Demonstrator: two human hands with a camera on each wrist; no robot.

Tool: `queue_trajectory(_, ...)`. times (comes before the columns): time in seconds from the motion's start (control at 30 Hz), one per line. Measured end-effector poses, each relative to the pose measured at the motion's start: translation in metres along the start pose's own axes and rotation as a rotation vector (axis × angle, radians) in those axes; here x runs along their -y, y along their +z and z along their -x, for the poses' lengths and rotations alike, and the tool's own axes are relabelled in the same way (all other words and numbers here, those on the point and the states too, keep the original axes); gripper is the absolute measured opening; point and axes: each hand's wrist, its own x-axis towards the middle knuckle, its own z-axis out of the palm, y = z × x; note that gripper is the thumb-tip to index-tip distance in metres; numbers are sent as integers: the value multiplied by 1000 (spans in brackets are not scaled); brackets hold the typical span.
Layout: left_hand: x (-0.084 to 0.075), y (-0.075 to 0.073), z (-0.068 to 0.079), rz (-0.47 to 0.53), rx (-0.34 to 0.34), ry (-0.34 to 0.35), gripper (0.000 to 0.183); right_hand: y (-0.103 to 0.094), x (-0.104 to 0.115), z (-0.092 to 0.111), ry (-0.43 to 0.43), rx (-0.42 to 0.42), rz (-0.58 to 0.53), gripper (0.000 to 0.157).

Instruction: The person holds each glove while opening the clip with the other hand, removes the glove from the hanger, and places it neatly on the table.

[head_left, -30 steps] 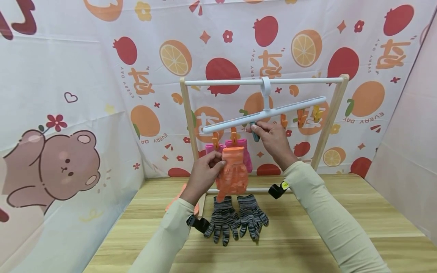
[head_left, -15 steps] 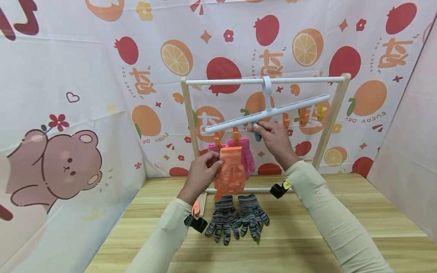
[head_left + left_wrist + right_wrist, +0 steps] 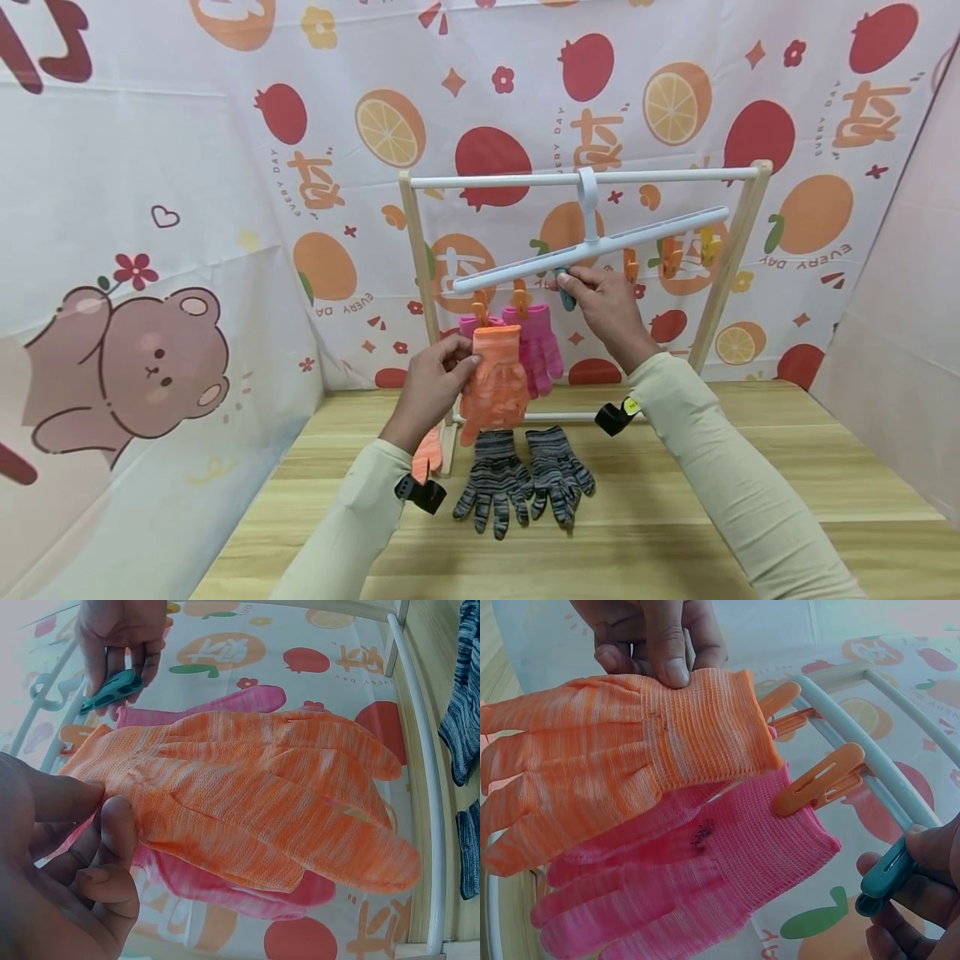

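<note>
My left hand (image 3: pixel 435 379) pinches the side of an orange glove (image 3: pixel 495 383) near its cuff; the glove hangs fingers down in front of two pink gloves (image 3: pixel 537 350). Orange clothespins (image 3: pixel 821 780) hold the pink gloves on the low left half of a tilted white hanger (image 3: pixel 525 265). With thumb and fingers, my right hand (image 3: pixel 606 304) grips a teal clothespin (image 3: pixel 889 876) just under the hanger's middle. The orange glove and the teal clothespin are apart.
The hanger hooks over the top bar of a wooden rack (image 3: pixel 495 181). More clothespins (image 3: pixel 670 258) hang on its raised right half. Two grey striped gloves (image 3: pixel 495 483) lie on the table (image 3: pixel 645 525), and another orange glove (image 3: pixel 427 454) lies partly behind my left wrist.
My left hand has moved a little to the left with the orange glove, uncovering more of the right pink glove. My right hand stays at the teal clothespin.
</note>
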Motion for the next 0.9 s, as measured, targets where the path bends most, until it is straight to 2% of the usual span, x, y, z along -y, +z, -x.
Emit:
queue_trajectory(0.73,6,-13,3,-32,-40,-8,7,0,1,-1,0,-1,6,39)
queue_trajectory(0.9,7,-14,5,-33,-40,-26,8,1,1,-1,4,3,8,39)
